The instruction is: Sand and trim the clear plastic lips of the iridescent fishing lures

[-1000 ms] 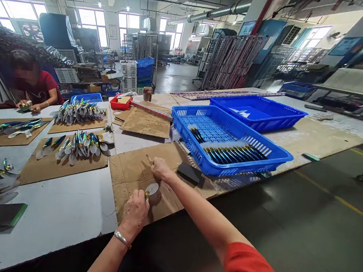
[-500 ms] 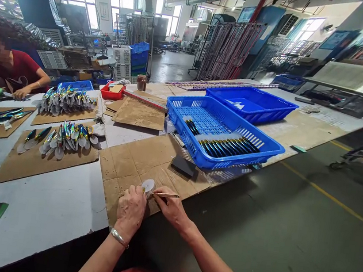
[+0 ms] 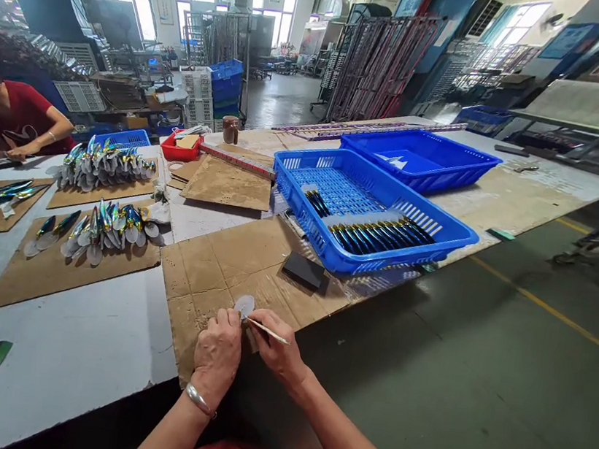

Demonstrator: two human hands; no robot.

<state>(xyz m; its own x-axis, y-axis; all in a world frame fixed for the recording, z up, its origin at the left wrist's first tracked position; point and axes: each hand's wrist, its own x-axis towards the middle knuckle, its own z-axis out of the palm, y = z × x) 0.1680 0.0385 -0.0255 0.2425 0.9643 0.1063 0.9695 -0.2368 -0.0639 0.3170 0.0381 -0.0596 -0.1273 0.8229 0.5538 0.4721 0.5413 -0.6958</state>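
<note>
My left hand (image 3: 217,353) is closed around a fishing lure, most of it hidden under the fingers. Its pale round lip (image 3: 245,305) sticks out beyond the fingertips, over the cardboard sheet (image 3: 251,255). In my right hand (image 3: 276,350) a thin, light-coloured stick (image 3: 272,334) is pinched like a pen, its tip against or close to the lure near the left fingers; exact contact cannot be made out. A dark rectangular block (image 3: 303,270) lies on the cardboard just beyond both hands.
A blue basket (image 3: 365,266) with rows of dark lures (image 3: 380,235) stands ahead, a deeper blue tray (image 3: 439,173) behind it. Piled lures (image 3: 111,229) lie on cardboard to the left. A co-worker (image 3: 27,115) sits at far left. The table edge runs close by my right hand.
The stick in my right hand has turned: its rear end now points lower to the right. Both hands stay together at the lure. The camera view has shifted slightly.
</note>
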